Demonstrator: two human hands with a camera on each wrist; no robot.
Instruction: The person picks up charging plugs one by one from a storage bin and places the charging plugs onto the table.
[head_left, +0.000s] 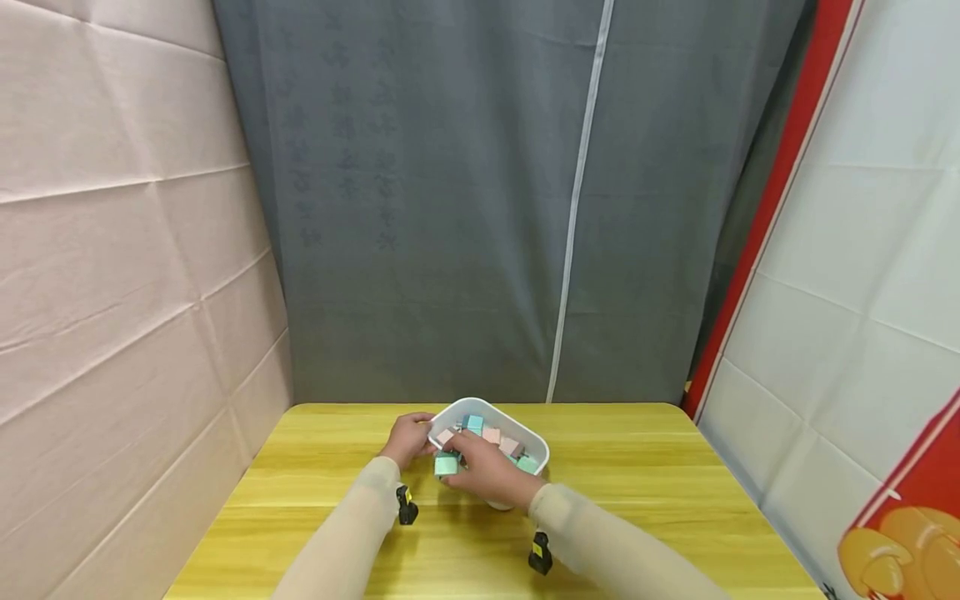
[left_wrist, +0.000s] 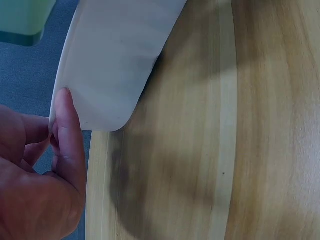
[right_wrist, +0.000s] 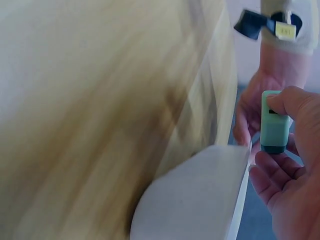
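A white plastic bin (head_left: pixel 542 452) stands over the table, its corner pinched at the rim by my left hand (head_left: pixel 408 439). The thumb and fingers on either side of that rim show in the left wrist view. My right hand (head_left: pixel 489 473) holds a small mint-green block (head_left: pixel 446 465) above the bin's near left corner. In the right wrist view, thumb and fingertips grip this block (right_wrist: pixel 274 125), which has a dark green end and a small black slot. Inside the bin lie several similar small blocks: pink (head_left: pixel 512 447), blue (head_left: pixel 474 424) and mint-green (head_left: pixel 528 464). The right hand hides part of them.
The yellow wood-grain table (head_left: pixel 322 475) extends to both sides of the bin. A grey curtain (head_left: pixel 420 208) hangs behind its far edge. Pale cloth walls (head_left: pixel 135 275) rise at left and right. Each wrist wears a small black camera (head_left: pixel 540 553).
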